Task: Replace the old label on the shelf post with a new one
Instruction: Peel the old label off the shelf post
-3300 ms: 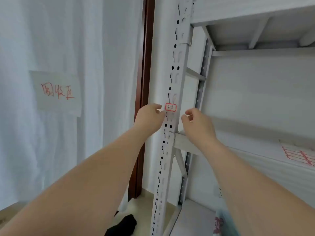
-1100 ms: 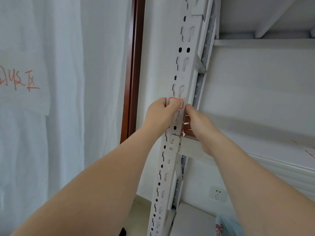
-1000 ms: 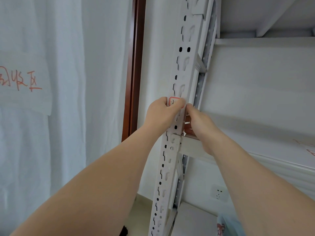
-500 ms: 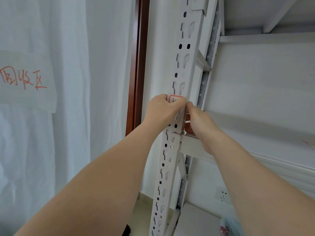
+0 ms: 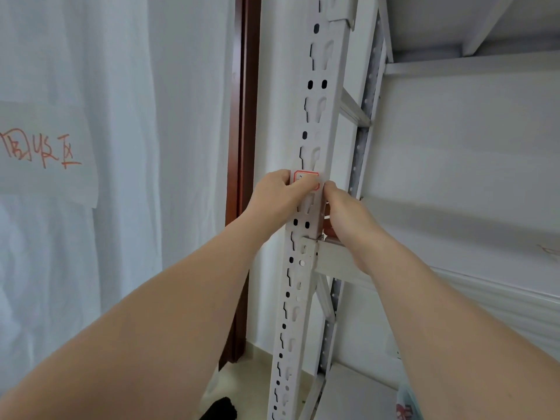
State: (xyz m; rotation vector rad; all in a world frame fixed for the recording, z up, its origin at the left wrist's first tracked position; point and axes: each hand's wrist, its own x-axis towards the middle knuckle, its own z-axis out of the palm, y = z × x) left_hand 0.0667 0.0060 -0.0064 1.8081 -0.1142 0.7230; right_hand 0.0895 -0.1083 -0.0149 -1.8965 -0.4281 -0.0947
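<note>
A white slotted shelf post (image 5: 318,110) runs up the middle of the head view. A small white label with a red border (image 5: 306,176) sticks to its front face. My left hand (image 5: 274,198) holds the post from the left, fingers curled at its edge, thumb lying across the label's lower half. My right hand (image 5: 348,216) is against the post's right edge with its fingers curled behind it. A reddish patch (image 5: 328,227) shows between my right hand's fingers and the post; I cannot tell what it is. The writing on the label is mostly hidden.
A white shelf beam (image 5: 342,262) joins the post just below my hands, and a white wall panel (image 5: 454,165) fills the right. A white curtain with a paper sign in red writing (image 5: 45,153) hangs at left, beside a dark brown door frame (image 5: 245,116).
Since 3.3 s ago both hands have closed onto the post, and my left thumb now covers part of the label. Over the last second the hands have barely shifted.
</note>
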